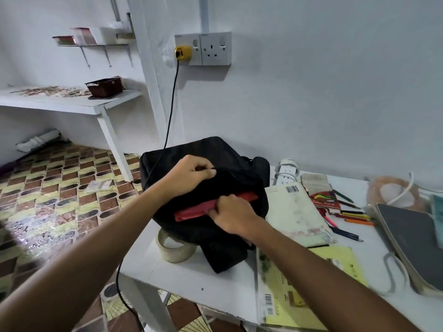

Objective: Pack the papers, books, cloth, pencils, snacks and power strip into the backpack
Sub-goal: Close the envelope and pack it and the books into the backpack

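Observation:
A black backpack (pixel 191 149) stands on the white table (pixel 191 281) near its left corner. My left hand (pixel 191 172) pinches the upper edge of the bag's opening. My right hand (pixel 231 215) grips a flat red item (pixel 191 213) that sticks halfway out of the opening. To the right lie a pale book (pixel 297 212), a yellow-green book (pixel 287 300), a white power strip (pixel 286 172), a coloured-pencil box (pixel 324 200) and several loose pencils (pixel 352 215).
A roll of tape (pixel 175 250) sits under the bag's front left. A dark notebook (pixel 417 245) and a coiled white cable (pixel 393 190) lie at the far right. A black cord (pixel 171 106) hangs from a yellow plug (pixel 183 52) in the wall socket and crosses the bag.

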The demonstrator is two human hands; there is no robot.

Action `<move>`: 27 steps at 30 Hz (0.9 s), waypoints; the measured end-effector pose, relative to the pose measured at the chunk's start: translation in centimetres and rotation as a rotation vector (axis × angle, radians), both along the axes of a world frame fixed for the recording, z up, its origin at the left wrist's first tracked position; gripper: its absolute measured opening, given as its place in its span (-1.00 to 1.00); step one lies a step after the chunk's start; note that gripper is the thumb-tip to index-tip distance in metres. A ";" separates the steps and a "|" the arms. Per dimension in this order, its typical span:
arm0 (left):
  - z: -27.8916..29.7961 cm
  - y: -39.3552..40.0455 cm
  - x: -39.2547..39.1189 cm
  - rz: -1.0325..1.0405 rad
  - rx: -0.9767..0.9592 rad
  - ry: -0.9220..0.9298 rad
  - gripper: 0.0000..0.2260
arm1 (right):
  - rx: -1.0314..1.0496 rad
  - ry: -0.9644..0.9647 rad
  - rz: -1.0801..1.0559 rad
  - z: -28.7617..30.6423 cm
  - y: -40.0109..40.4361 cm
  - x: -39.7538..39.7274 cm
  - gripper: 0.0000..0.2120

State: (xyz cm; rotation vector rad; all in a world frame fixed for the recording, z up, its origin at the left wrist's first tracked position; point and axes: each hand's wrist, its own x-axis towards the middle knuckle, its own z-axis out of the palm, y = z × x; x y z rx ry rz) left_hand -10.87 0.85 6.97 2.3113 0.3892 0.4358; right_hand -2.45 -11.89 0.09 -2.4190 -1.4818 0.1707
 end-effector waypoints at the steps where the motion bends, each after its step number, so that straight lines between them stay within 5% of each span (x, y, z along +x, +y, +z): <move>1: -0.6 -0.1 0.1 -0.028 -0.025 0.051 -0.83 | 0.018 -0.013 0.092 0.2 -0.6 -0.2 -0.67; 5: -3.4 -0.5 0.5 -0.164 -0.058 0.322 -0.88 | 0.229 -0.096 0.294 0.4 -3.9 0.6 -0.75; 9: -5.8 -2.1 1.7 -0.235 0.256 0.540 -0.94 | 0.629 -0.230 0.176 -1.4 -7.0 3.0 -0.79; 11: -6.6 -2.6 2.5 -0.226 0.332 0.563 -0.87 | 0.550 -0.255 0.035 -2.5 -7.9 4.5 -0.73; 16: -8.2 -3.6 4.7 -0.257 0.367 0.699 -0.84 | -0.051 -0.264 -0.268 -7.4 -11.3 7.6 -0.62; 27: -10.6 -4.8 6.1 -0.241 0.519 0.777 -0.76 | 0.123 -0.111 -0.296 -9.3 -12.8 8.4 -0.63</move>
